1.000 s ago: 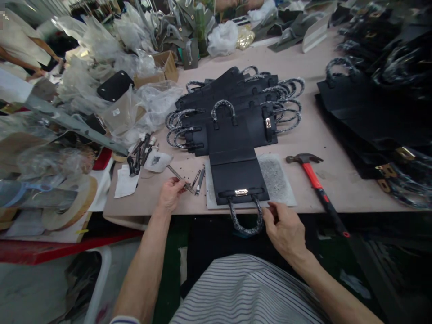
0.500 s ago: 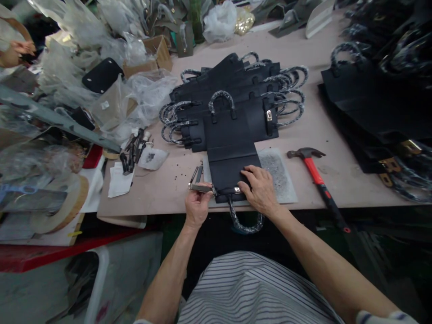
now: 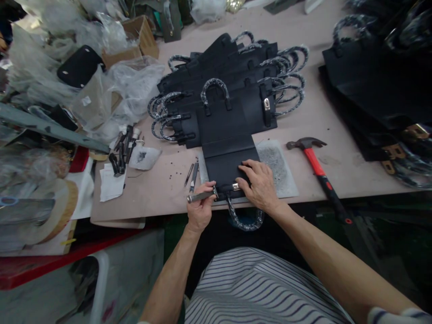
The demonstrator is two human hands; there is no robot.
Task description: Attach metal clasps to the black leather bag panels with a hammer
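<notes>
A black bag panel [image 3: 227, 159] lies unfolded at the table's front edge, with a plastic-wrapped handle [image 3: 245, 227] hanging over that edge. My left hand [image 3: 200, 213] is closed around a metal rod-shaped tool [image 3: 199, 196], whose wider end is close to the panel's front left corner. My right hand [image 3: 261, 185] rests on the panel, fingers spread and pressing lightly. Beside its thumb sits a small shiny metal turn lock [image 3: 235, 186] on a black strap. Under the panel is a pale, speckled slab [image 3: 277, 168].
A claw hammer [image 3: 313, 164] with a red and black handle lies to the right. Slim tools [image 3: 194, 176] are left of the panel. Black bag pieces [image 3: 236, 67] are stacked behind, others [image 3: 367, 99] at right. Plastic bags [image 3: 141, 85] and a cardboard box [image 3: 148, 38] stand left.
The view has shifted slightly. My left hand has turned the metal tool and brought its wider end nearer the panel's corner. My right hand stays on the panel.
</notes>
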